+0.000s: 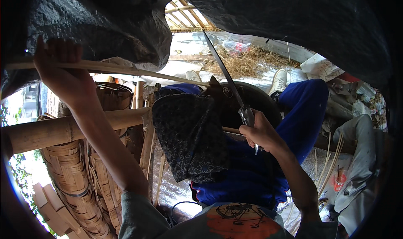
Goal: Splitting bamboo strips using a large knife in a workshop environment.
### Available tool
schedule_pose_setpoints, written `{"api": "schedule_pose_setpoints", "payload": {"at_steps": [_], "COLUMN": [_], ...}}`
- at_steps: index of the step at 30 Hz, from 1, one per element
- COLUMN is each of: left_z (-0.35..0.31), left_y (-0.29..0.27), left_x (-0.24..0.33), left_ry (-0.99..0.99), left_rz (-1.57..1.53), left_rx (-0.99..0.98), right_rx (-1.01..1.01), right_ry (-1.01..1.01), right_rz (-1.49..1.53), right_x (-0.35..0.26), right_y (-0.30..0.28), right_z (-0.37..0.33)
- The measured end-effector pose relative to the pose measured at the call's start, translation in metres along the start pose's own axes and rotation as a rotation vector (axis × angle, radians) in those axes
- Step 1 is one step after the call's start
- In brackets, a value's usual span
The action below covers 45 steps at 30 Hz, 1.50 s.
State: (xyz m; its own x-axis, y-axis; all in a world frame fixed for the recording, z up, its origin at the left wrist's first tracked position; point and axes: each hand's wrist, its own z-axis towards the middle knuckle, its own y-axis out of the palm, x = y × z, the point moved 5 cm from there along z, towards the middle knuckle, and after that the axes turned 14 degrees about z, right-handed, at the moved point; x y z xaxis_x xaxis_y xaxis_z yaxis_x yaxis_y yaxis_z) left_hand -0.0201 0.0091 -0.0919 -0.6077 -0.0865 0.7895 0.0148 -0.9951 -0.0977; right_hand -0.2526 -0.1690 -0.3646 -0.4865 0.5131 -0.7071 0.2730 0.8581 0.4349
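Note:
My left hand is raised at the upper left, closed around a long thin bamboo strip that runs rightward toward my knees. Closed on the handle of a long knife, my right hand rests over my lap; the blade points up and away, meeting the strip near its far end. A dark patterned cloth lies over my left thigh. I sit in blue trousers with white shoes stretched out ahead.
A thick bamboo pole crosses at the left above woven bamboo baskets. Straw lies on the ground beyond my feet. Thin bamboo slivers and a grey cloth sit at the right. A dark tarp hangs overhead.

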Motion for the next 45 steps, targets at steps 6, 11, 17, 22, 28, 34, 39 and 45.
{"api": "schedule_pose_setpoints", "payload": {"at_steps": [6, 11, 17, 22, 28, 34, 39, 45], "left_z": [-0.037, -0.032, -0.038, -0.041, -0.04, -0.029, -0.028, -0.024], "left_y": [-0.004, 0.011, 0.024, 0.033, 0.032, 0.016, 0.005, 0.001], "left_x": [-0.01, -0.018, -0.019, 0.008, 0.002, -0.017, -0.027, -0.027], "left_ry": [-0.163, -0.154, -0.146, -0.141, -0.15, -0.066, -0.148, -0.105], "left_rz": [-0.091, -0.325, -0.285, 0.089, 0.092, 0.26, 0.421, 0.401], "left_rx": [0.089, -0.242, -0.283, 0.152, 0.126, 0.34, 0.655, 0.832], "right_rx": [0.037, 0.042, 0.033, 0.035, 0.036, 0.013, -0.01, -0.155], "right_ry": [0.096, 0.104, 0.092, 0.082, 0.08, 0.076, 0.073, -0.021], "right_rz": [-0.025, -0.006, -0.034, -0.021, 0.02, -0.076, -0.192, -0.254], "right_x": [0.024, 0.027, 0.016, 0.018, 0.019, 0.027, 0.025, 0.051], "right_y": [-0.017, -0.02, -0.019, -0.027, -0.026, -0.016, 0.007, 0.039], "right_z": [0.005, 0.007, 0.01, 0.011, 0.012, 0.019, 0.029, 0.029]}}
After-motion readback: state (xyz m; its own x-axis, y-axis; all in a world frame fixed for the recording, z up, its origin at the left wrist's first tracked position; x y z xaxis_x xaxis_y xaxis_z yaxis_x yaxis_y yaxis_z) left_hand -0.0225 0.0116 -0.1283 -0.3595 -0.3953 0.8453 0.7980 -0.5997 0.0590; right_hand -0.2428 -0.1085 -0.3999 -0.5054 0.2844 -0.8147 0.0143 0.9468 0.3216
